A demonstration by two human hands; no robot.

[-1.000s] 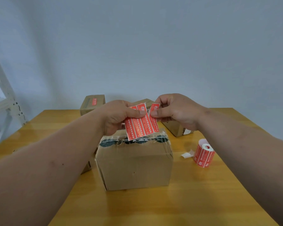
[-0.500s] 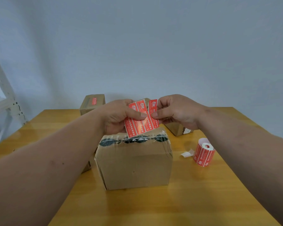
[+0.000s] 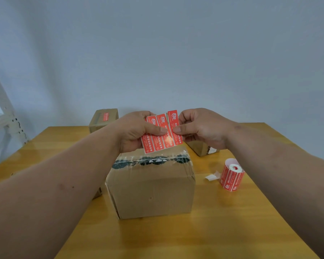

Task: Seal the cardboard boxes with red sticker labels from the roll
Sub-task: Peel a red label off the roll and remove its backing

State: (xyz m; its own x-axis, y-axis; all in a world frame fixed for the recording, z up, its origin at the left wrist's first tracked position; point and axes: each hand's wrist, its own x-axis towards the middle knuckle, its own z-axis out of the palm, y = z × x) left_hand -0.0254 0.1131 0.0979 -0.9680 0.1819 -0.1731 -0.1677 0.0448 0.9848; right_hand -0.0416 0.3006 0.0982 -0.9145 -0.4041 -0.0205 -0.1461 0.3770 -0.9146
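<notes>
**Red sticker labels held in both hands above a cardboard box**

Red sticker labels point(image 3: 161, 134), a short strip of several side by side on white backing, are held upright in the air over the far top edge of a large cardboard box point(image 3: 151, 189).

At the far left stands part of a pale metal rack point(image 3: 6, 116). Right of it, a wooden surface point(image 3: 204, 232) fills the lower view. At its far edge, left of centre, sits a small cardboard box point(image 3: 103, 119) with a red label already stuck on its top.

The left hand point(image 3: 137, 131) reaches in from the lower left. Its grip is closed on the left part of the strip, thumb pressed across the front of the labels and fingers curled behind.

The large box sits in the middle of the surface, below the hands. Clear tape printed with a dark pattern runs along its top front edge.

The right hand point(image 3: 200, 128) comes in from the right. Its grip pinches the rightmost label, whose top stands slightly higher than its neighbours.

Behind the right hand, another cardboard box point(image 3: 202, 149) is partly hidden. Further right, near the large box but apart from it, a roll of red labels point(image 3: 231, 174) stands on the surface. A small white scrap of backing paper point(image 3: 212, 176) lies just beside the roll on its left.
</notes>
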